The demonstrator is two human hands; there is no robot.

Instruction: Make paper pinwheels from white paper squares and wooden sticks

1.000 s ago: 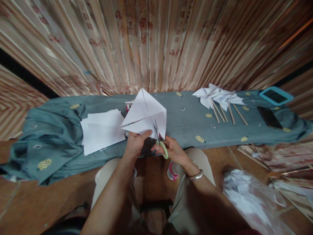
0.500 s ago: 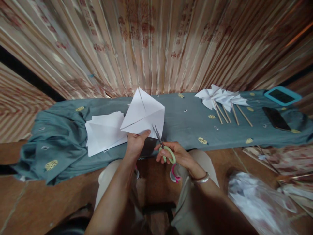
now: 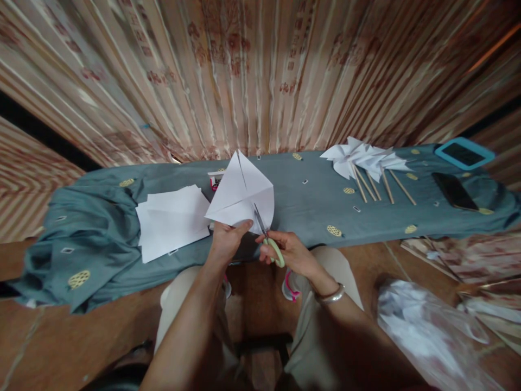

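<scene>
My left hand point(image 3: 228, 239) pinches the lower edge of a white paper sheet point(image 3: 244, 190), thumb on top. Slits run in from the sheet's corners at the top and left. In my right hand point(image 3: 288, 250) are scissors point(image 3: 268, 239) with pale green handles, fingers through the loops. Their blades overlap the sheet's lower right part, close to my left thumb; the blades look nearly together. A stack of white paper point(image 3: 173, 220) lies left of my left hand on the grey-green cloth point(image 3: 301, 201).
Several paper pinwheels point(image 3: 362, 157) on wooden sticks lie to the right. Beyond them are a black phone point(image 3: 453, 191) and a blue-framed tablet point(image 3: 464, 153). A small pink box point(image 3: 214, 182) peeks from behind the sheet. A clear plastic bag point(image 3: 415, 320) with white paper sits on the floor.
The scissor blades have come closer together over the sheet's lower right. The sheet has shifted slightly, and the small pink box behind it now shows.
</scene>
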